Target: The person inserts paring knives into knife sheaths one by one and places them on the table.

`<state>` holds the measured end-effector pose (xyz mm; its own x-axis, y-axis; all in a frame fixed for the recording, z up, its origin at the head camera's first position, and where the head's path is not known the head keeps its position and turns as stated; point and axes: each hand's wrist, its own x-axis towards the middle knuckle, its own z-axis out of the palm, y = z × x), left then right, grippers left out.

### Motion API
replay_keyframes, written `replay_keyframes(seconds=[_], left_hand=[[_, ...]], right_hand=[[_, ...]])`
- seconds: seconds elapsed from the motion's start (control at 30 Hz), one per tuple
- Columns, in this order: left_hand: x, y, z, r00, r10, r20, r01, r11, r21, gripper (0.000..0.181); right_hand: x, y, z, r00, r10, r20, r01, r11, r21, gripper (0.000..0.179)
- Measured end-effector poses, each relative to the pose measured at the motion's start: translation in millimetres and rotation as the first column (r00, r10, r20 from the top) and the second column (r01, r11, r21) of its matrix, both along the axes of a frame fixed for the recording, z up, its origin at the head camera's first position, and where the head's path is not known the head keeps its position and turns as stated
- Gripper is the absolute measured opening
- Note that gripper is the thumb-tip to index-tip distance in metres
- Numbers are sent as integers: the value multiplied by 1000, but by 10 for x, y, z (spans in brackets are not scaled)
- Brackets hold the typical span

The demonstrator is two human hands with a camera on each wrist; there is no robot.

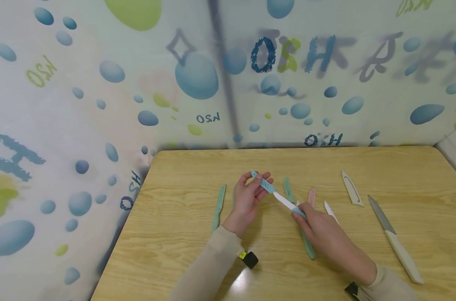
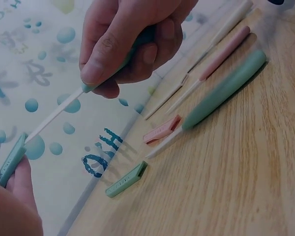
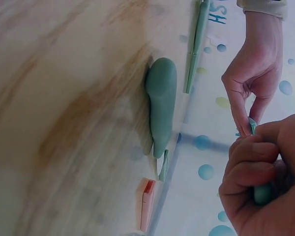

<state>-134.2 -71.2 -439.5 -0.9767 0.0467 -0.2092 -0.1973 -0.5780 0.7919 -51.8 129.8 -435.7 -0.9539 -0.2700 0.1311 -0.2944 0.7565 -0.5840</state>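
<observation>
My left hand (image 1: 247, 202) pinches a light blue blade cover (image 1: 267, 185) between thumb and fingers. In my right hand (image 1: 326, 230) I grip the handle of a small knife (image 1: 285, 202) with a white blade. The blade's tip meets the cover's open end; how far it reaches inside I cannot tell. Beneath the right hand lies a green-handled knife (image 2: 226, 91), apart from the green cover (image 1: 288, 190). A pink cover (image 2: 161, 129) and a pink-handled knife (image 2: 226, 53) lie close by, the latter partly hidden by my right hand in the head view.
A green knife in its cover (image 1: 218, 209) lies left of my left hand, with a green sliver beside that hand. Farther right are a white cover (image 1: 351, 190) and a large knife with a bare grey blade and white handle (image 1: 403, 255). A patterned wall (image 1: 198, 125) borders the table.
</observation>
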Motion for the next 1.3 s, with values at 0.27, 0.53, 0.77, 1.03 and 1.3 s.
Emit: replay_keyframes(seconds=[0.27, 0.53, 0.77, 1.03, 1.3], left_hand=[[22, 3, -10, 999, -13, -37, 13, 1000, -3, 23], [39, 28, -52, 997, -2, -79, -1, 999, -36, 22], [66, 68, -51, 995, 9, -96, -13, 999, -46, 25], [93, 89, -67, 996, 21, -84, -25, 998, -51, 23], [128, 134, -40, 997, -5, -77, 1, 999, -45, 20]], right_hand=[[-5, -15, 14, 1000, 6, -8, -6, 1000, 1, 15], [3, -29, 47, 1000, 13, -24, -13, 1000, 17, 13], [-1, -42, 64, 1000, 7, -27, -6, 999, 44, 14], [3, -58, 19, 985, 37, -168, -8, 985, 174, 19], [-9, -75, 13, 976, 40, -214, -1, 984, 176, 21]])
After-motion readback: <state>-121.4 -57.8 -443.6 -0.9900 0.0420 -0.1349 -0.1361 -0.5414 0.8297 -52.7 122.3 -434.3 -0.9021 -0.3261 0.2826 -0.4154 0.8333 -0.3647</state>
